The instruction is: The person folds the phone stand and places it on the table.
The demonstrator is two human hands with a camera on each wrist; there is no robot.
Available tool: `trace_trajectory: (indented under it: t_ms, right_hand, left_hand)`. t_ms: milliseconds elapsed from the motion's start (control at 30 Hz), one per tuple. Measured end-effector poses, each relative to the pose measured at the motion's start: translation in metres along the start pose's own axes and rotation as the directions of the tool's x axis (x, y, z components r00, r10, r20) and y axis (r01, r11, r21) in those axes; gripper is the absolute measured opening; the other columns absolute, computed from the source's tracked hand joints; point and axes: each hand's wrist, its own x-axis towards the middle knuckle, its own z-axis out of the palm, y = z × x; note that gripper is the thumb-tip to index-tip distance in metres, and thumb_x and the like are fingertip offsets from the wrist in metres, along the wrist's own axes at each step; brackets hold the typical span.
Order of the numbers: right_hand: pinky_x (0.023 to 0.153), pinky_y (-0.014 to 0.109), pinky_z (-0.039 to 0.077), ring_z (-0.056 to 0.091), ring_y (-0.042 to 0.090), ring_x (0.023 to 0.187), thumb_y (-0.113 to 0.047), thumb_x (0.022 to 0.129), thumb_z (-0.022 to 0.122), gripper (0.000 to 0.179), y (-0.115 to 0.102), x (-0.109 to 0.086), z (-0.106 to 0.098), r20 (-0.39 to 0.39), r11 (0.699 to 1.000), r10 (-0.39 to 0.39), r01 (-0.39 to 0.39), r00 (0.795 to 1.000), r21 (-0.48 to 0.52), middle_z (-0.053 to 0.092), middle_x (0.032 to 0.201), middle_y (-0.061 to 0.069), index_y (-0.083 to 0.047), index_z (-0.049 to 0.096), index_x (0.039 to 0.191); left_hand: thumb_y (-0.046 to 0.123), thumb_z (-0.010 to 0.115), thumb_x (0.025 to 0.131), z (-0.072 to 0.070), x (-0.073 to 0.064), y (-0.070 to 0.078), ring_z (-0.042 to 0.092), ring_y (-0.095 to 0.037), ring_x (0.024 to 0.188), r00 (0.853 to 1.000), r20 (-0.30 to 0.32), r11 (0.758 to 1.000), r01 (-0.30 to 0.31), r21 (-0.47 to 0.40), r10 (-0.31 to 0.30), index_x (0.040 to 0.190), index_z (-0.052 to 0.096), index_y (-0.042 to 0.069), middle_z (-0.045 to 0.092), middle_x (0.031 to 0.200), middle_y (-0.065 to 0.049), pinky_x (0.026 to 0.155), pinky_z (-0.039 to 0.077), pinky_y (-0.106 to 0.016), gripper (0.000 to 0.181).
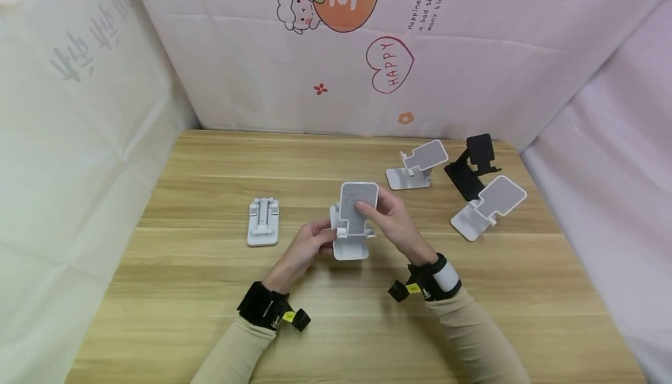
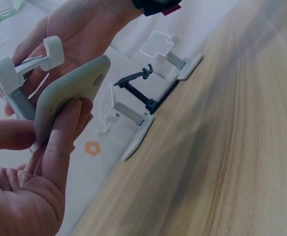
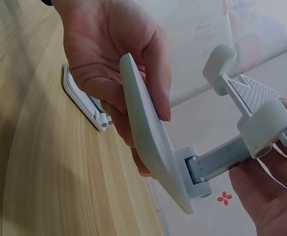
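Both hands hold a white phone stand with a grey pad, unfolded, above the middle of the wooden table. My left hand grips the stand's base at its edge, thumb on one face and fingers on the other. The right hand pinches the upper panel, its thumb lying on the grey pad. A hinged arm joins base and panel, with two small lips on the panel's lower edge. To the left of my left hand a folded white stand lies flat on the table.
At the table's right back stand two unfolded white phone stands, one farther back and one nearer. Between them is a black phone stand. A printed cloth hangs behind the table, with pale cloth on both sides.
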Motion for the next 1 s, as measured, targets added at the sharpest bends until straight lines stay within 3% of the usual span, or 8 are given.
trace_trajectory:
  t_ms: [433, 700, 1000]
  right_hand:
    - [0.091, 0.047, 0.048, 0.055, 0.023, 0.11, -0.016, 0.089, 0.064, 0.049, 0.0057, -0.004, 0.001, 0.124, 0.998, 0.011, -0.003, 0.992, -0.062, 0.057, 0.124, 0.016, -0.003, 0.046, 0.132]
    - [0.1, 0.051, 0.038, 0.052, 0.02, 0.114, -0.013, 0.087, 0.066, 0.048, 0.0066, -0.0035, 0.0014, 0.13, 0.997, -0.017, 0.026, 0.991, -0.073, 0.057, 0.125, 0.014, -0.004, 0.048, 0.131]
    - [0.098, 0.051, 0.04, 0.055, 0.024, 0.11, 0.004, 0.083, 0.065, 0.049, 0.0073, -0.0027, 0.0022, 0.099, 0.996, -0.052, 0.059, 0.994, -0.068, 0.058, 0.122, 0.022, 0.003, 0.049, 0.129]
  left_hand:
    - [0.014, 0.054, 0.093, 0.0004, -0.001, 0.0042, 0.065, -0.023, 0.095, 0.999, 0.035, 1.0, -0.01, 0.016, 0.009, 0.132, 0.049, -0.007, 0.062, 0.119, -0.023, 0.087, 0.052, -0.047, 0.044]
    - [0.011, 0.051, 0.093, -0.0004, -0.0027, 0.0059, 0.065, -0.023, 0.095, 0.999, 0.05, 1.0, -0.013, 0.012, 0.012, 0.132, 0.047, -0.01, 0.061, 0.119, -0.027, 0.085, 0.054, -0.044, 0.044]
    - [0.011, 0.05, 0.094, -0.0009, -0.0033, 0.007, 0.065, -0.022, 0.093, 0.998, 0.064, 0.999, -0.019, 0.027, 0.017, 0.133, 0.045, -0.011, 0.06, 0.119, -0.028, 0.081, 0.056, -0.039, 0.045]
